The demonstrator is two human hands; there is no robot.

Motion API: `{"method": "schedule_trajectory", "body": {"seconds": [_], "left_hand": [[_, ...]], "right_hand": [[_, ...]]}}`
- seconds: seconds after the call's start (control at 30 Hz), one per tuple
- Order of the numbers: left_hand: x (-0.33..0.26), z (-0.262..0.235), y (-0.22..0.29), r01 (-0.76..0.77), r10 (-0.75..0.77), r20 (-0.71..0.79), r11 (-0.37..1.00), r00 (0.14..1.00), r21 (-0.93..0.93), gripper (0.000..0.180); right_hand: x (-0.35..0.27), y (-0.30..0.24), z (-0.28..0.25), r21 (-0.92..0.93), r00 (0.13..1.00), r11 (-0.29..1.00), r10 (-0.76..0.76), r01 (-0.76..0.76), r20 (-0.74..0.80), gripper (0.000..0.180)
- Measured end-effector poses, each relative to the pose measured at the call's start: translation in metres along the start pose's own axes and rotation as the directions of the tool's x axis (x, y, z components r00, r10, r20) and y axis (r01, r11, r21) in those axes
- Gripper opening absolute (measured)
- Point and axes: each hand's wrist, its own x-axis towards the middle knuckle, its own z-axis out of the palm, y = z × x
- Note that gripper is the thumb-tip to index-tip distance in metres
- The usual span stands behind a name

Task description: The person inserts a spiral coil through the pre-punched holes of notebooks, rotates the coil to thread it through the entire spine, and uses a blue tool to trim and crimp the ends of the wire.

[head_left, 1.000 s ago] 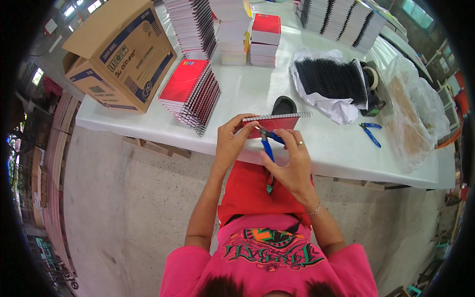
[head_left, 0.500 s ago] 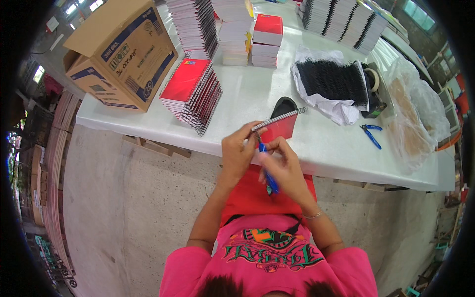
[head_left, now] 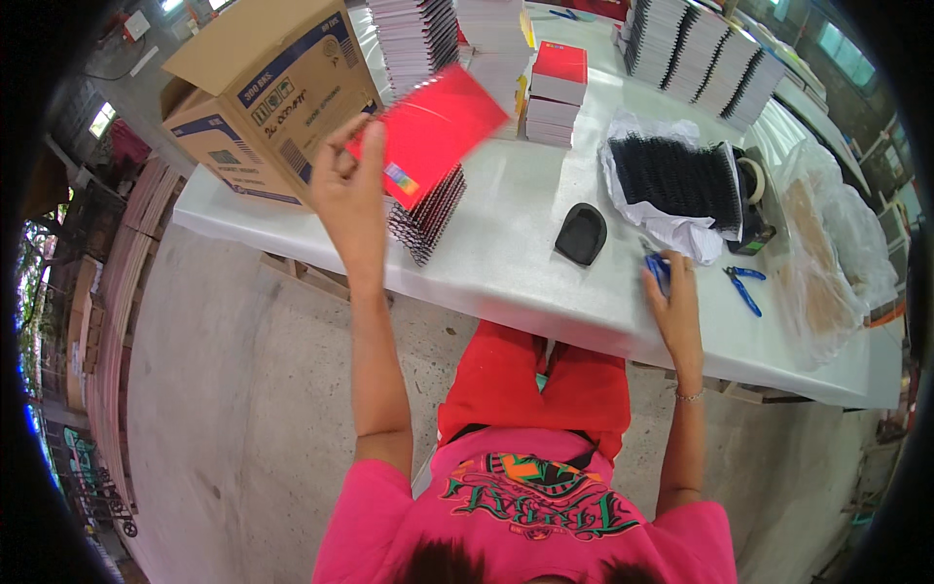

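My hands are well apart. Left hand is clamped on a red notebook, in front of the notebook stack. Right hand has fingers round blue pliers, low at the bench.

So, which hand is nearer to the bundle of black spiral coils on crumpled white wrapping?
Right. The right hand, with blue-handled pliers, is just on the near side of the coil bundle; the left hand, holding a red-covered spiral notebook, is far to its left.
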Motion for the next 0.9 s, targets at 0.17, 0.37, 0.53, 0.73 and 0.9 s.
{"method": "schedule_trajectory", "body": {"seconds": [0.17,0.37,0.53,0.73,0.9], "left_hand": [[0.040,-0.028,-0.061,-0.016,0.019,-0.037,0.996,0.999,0.083,0.029],[0.032,-0.038,-0.094,0.029,-0.016,-0.073,0.983,0.997,0.183,0.027],[0.030,-0.038,-0.111,0.104,-0.089,-0.095,0.982,0.991,0.160,0.028],[0.027,-0.041,-0.111,0.156,-0.145,-0.077,0.974,0.986,0.165,0.029],[0.026,-0.047,-0.114,0.195,-0.192,-0.037,0.977,0.981,0.084,0.029]], "right_hand": [[-0.008,0.028,0.010,-0.196,0.986,0.981,-0.025,-0.008,-0.166,0.038],[-0.010,0.028,0.011,-0.209,0.983,0.978,-0.013,-0.026,-0.185,0.038],[-0.009,0.025,0.011,-0.205,0.984,0.978,-0.005,-0.032,-0.180,0.038],[-0.009,0.020,0.009,-0.207,0.984,0.978,0.001,-0.038,-0.176,0.037],[-0.008,0.018,0.008,-0.199,0.984,0.979,0.013,-0.050,-0.180,0.037]]}}
